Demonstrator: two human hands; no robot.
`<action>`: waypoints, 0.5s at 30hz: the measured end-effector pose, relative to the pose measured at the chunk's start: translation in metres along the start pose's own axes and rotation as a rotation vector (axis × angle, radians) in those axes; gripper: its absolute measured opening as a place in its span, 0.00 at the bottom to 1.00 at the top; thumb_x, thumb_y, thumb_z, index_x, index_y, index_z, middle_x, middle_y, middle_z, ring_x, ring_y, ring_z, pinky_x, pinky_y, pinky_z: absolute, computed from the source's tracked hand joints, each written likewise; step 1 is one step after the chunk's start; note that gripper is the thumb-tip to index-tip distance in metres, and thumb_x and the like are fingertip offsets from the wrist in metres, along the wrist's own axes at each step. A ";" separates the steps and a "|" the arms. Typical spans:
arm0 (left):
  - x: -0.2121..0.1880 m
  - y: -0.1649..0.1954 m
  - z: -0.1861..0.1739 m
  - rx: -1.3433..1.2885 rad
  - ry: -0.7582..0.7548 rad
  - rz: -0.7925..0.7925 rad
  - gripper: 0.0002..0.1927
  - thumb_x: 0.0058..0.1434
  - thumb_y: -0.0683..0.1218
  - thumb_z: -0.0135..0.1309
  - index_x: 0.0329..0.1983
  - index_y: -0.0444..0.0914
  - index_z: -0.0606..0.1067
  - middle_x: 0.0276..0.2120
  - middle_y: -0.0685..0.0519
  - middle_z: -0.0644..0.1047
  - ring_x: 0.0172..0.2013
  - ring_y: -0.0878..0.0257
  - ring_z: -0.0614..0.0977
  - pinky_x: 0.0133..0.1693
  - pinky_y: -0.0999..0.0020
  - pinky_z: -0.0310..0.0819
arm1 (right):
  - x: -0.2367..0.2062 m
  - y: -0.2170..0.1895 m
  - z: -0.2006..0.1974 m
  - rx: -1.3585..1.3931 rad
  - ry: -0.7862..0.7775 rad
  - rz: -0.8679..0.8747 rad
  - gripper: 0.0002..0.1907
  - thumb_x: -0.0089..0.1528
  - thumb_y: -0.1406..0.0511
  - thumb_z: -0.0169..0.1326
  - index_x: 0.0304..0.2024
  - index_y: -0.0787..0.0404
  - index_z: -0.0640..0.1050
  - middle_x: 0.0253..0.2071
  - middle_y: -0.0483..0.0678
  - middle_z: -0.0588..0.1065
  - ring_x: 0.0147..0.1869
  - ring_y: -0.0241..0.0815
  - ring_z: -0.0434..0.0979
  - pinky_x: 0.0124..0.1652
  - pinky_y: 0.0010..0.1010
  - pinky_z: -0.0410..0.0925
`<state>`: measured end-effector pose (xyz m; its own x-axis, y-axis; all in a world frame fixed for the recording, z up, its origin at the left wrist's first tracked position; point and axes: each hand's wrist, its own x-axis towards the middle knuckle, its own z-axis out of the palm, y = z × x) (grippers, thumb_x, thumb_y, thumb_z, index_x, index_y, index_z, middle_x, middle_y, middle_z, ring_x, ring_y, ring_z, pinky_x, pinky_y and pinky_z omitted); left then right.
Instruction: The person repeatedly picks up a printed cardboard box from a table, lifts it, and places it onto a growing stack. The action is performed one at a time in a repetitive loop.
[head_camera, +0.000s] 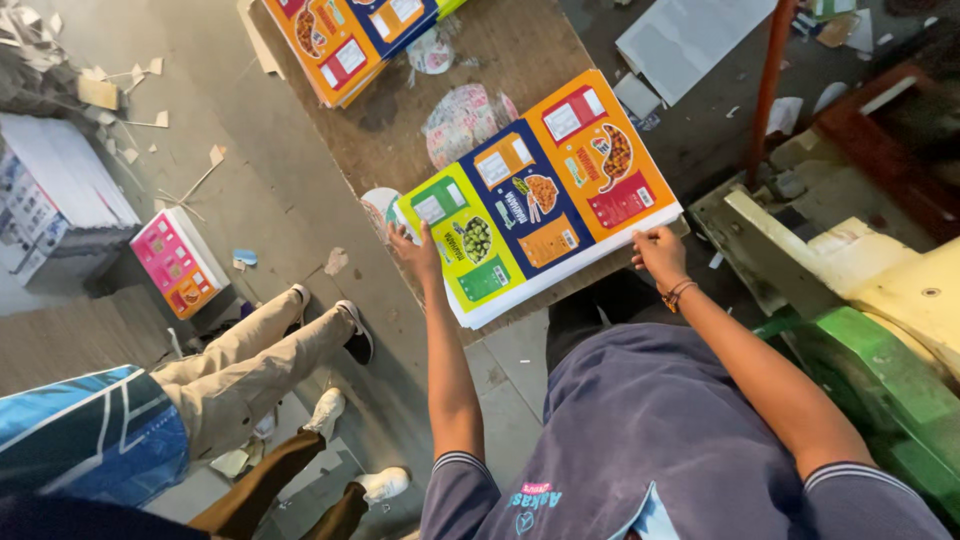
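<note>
2 hands on 1 stack of printed sheets (540, 200), lying on wooden table (510, 60). Left hand (418, 250) flat against stack's left edge, fingers spread wide. Right hand (658, 252) pinching near right corner. Second stack (345, 35) farther back, well apart.

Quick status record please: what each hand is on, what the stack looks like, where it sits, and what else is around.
left hand: on the left edge of the stack of printed sheets
right hand: gripping the stack's near right edge
stack: top sheet has yellow, blue and orange panels
support: wooden table
also on table: second printed stack at the far end
nearby: another person's legs on the left; green machine on the right
</note>
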<state>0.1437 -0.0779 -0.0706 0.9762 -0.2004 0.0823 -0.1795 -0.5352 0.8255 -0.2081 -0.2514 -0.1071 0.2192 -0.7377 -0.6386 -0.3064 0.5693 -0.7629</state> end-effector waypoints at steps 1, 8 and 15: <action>-0.001 -0.002 0.001 0.015 0.028 0.020 0.40 0.59 0.48 0.65 0.70 0.34 0.60 0.57 0.39 0.73 0.53 0.47 0.79 0.53 0.56 0.74 | -0.003 0.002 -0.004 -0.018 -0.054 0.038 0.08 0.65 0.62 0.58 0.40 0.60 0.76 0.31 0.44 0.76 0.27 0.32 0.77 0.26 0.23 0.71; -0.055 0.006 0.009 0.157 0.073 0.111 0.33 0.60 0.45 0.65 0.66 0.34 0.66 0.55 0.39 0.75 0.53 0.47 0.79 0.54 0.53 0.73 | 0.005 -0.013 -0.036 -0.643 0.328 -0.670 0.20 0.62 0.59 0.65 0.47 0.66 0.74 0.40 0.55 0.76 0.43 0.52 0.77 0.44 0.43 0.72; -0.153 0.040 0.046 0.049 -0.192 0.455 0.30 0.59 0.42 0.65 0.63 0.29 0.69 0.55 0.39 0.76 0.51 0.47 0.81 0.53 0.55 0.74 | 0.022 -0.034 -0.047 -0.905 0.139 -0.586 0.27 0.60 0.51 0.63 0.55 0.60 0.75 0.55 0.56 0.73 0.61 0.62 0.71 0.52 0.56 0.67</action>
<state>-0.0188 -0.1061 -0.0759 0.7586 -0.5677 0.3198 -0.5920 -0.3956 0.7022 -0.2365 -0.3039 -0.0906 0.4645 -0.8745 -0.1394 -0.7700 -0.3211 -0.5514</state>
